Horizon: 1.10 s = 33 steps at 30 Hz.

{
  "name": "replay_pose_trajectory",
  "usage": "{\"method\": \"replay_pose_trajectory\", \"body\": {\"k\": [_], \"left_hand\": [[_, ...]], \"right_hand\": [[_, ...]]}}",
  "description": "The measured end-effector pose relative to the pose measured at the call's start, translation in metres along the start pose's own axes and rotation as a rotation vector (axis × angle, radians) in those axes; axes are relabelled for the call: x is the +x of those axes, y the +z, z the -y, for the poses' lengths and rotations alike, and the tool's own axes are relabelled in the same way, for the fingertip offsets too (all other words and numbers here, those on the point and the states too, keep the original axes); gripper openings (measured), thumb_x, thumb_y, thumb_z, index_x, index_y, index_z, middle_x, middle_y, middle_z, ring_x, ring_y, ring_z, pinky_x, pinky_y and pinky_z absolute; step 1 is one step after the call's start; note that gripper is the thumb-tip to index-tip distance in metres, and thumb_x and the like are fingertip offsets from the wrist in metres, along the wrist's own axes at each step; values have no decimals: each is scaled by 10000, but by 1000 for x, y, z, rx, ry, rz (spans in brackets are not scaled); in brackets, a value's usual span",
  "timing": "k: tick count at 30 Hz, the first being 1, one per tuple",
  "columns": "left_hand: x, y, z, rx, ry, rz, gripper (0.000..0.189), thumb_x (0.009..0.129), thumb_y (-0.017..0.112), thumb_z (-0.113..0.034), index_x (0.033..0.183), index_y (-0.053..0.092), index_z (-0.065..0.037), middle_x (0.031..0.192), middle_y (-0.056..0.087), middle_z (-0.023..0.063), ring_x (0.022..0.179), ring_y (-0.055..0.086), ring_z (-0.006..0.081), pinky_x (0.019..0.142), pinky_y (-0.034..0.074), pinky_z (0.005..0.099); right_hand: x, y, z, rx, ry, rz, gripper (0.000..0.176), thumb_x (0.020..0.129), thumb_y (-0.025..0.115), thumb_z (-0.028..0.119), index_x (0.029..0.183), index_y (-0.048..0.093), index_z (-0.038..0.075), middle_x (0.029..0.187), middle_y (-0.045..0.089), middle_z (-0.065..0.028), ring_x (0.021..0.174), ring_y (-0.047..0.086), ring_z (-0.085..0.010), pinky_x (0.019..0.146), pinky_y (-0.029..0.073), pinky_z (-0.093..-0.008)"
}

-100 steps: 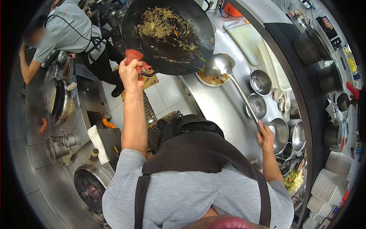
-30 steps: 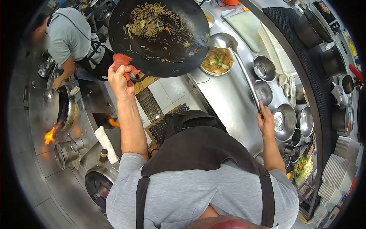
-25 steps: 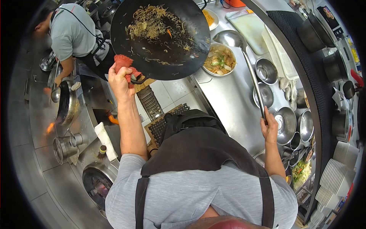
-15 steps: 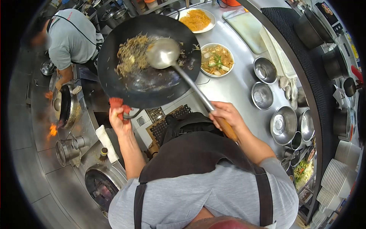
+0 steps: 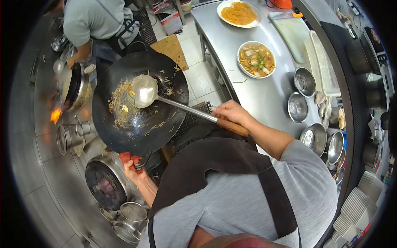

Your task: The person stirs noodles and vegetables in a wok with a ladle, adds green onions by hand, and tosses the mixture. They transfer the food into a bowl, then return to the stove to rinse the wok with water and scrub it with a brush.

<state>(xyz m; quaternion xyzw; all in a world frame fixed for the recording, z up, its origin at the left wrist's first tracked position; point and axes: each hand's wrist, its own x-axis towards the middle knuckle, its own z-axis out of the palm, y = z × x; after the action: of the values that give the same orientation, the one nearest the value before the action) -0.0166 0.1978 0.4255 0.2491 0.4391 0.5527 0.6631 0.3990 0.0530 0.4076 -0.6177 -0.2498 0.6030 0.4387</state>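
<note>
My left hand (image 5: 136,175) grips the wok's handle through a red cloth (image 5: 129,159). The black wok (image 5: 161,136) is held out in front of me, with thin noodles (image 5: 121,108) and some strands stuck around its inside. With my right hand (image 5: 233,113) I hold the wooden handle of a steel ladle (image 5: 144,91). The ladle's bowl lies inside the wok over the noodles, and a little food clings to its edge.
A steel table (image 5: 252,97) on the right bears a plate of noodles (image 5: 239,13), a bowl of soupy food (image 5: 256,60), a cutting board with a knife (image 5: 289,37) and metal bowls (image 5: 304,82). A burner (image 5: 107,184) is at lower left. A co-worker (image 5: 97,20) stands by a flame (image 5: 55,116).
The wok, with the ladle in it, has moved away from the steel table towards the stove side as my body turned left. Both hands keep their holds.
</note>
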Motion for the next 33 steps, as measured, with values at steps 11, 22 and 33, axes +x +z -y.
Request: {"method": "replay_pose_trajectory", "body": {"k": [11, 22, 33], "left_hand": [[-23, -80, -25, -83, 198, -149, 522, 660, 534, -57, 1170, 476, 33, 1020, 556, 138, 730, 575, 259, 662, 504, 403], [-16, -76, -23, -175, 284, -165, 382, 636, 518, 69, 1013, 509, 12, 888, 579, 103, 696, 602, 222, 639, 533, 345], [-3, -122, -37, -239, 172, 9, 380, 637, 530, 17, 1016, 505, 37, 891, 578, 142, 648, 601, 254, 574, 555, 411]], "right_hand": [[118, -145, -91, -1640, -307, -505, 201, 757, 511, 131, 676, 683, 63, 733, 654, -187, 711, 657, -340, 628, 515, -447], [115, -42, 57, -1169, -521, -540, 219, 814, 610, 200, 880, 675, 1, 784, 655, -205, 732, 649, -351, 670, 497, -414], [0, 121, 160, -1101, -1217, -662, 102, 833, 634, 75, 914, 654, 16, 713, 609, -124, 590, 601, -212, 580, 477, -297]]}}
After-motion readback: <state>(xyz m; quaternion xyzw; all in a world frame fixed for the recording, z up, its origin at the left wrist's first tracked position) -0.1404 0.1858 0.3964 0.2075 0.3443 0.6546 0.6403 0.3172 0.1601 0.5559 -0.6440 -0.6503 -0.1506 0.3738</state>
